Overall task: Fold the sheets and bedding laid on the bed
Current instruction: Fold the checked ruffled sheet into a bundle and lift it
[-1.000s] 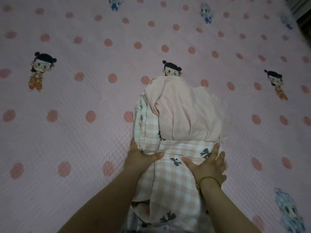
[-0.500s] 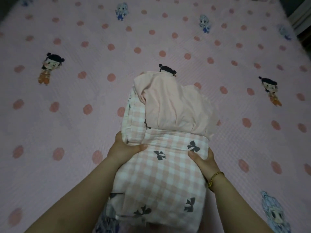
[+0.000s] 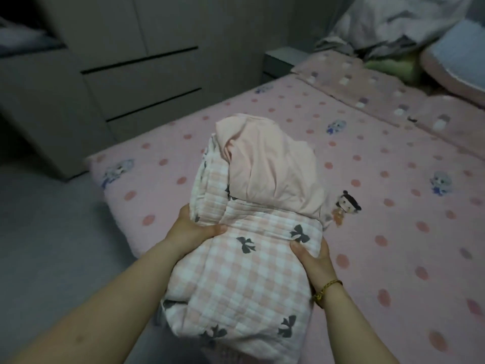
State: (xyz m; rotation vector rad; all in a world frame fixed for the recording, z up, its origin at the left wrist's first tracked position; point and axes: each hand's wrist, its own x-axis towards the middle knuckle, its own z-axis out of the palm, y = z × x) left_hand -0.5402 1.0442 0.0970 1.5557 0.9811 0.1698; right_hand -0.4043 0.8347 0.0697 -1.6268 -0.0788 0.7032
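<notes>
Both grips clamp the folded checked quilt [image 3: 244, 274] — left hand [image 3: 193, 229] and right hand [image 3: 313, 258] on opposite sides — over the edge of the bed [image 3: 393, 232], the pink sheet [image 3: 273, 169] piled just beyond them. Hold it level, squeezing evenly, lest that sheet slide.

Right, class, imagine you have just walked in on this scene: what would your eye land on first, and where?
First, the checked bundle with dark bows, centre frame, gripped at its sides by the left hand and right hand, with a plain pink sheet bunched at its far end. Then the pink dotted bed cover spreading behind it, and the rumpled heap of bedding at top right.
</notes>
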